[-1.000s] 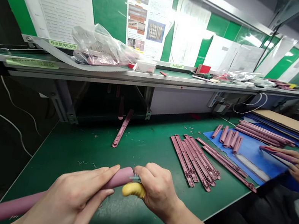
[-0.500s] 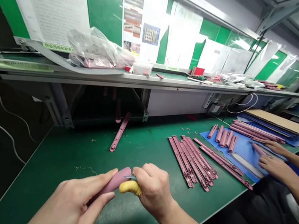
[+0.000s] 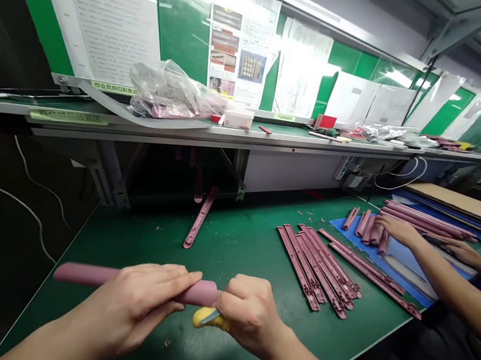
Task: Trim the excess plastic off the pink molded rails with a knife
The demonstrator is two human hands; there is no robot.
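Observation:
My left hand (image 3: 148,303) is closed around a long pink plastic piece (image 3: 84,275) with a curved, smooth top, held nearly level above the bench. Its rounded right end pokes out past my fingers. Right at that end, my right hand (image 3: 250,312) is closed on a small knife (image 3: 211,317) with a thin grey-blue blade. A yellow part lies along the blade; whether it is a handle or a finger cover I cannot tell. My right fingertips are at the piece's end, perhaps touching it. A single pink strip (image 3: 200,219) lies beyond my hands.
Several pink strips (image 3: 318,268) lie on the green bench (image 3: 128,235) to the right. Shorter pink pieces (image 3: 363,223) rest on a blue sheet (image 3: 410,272), where a co-worker's hand (image 3: 399,230) reaches. Above the back runs a shelf (image 3: 211,136) holding a plastic bag (image 3: 172,93).
The pink piece has turned from pointing away to lying nearly crosswise, showing its length. The blade has tilted down, away from the rim. The co-worker's hand has moved to the short pieces.

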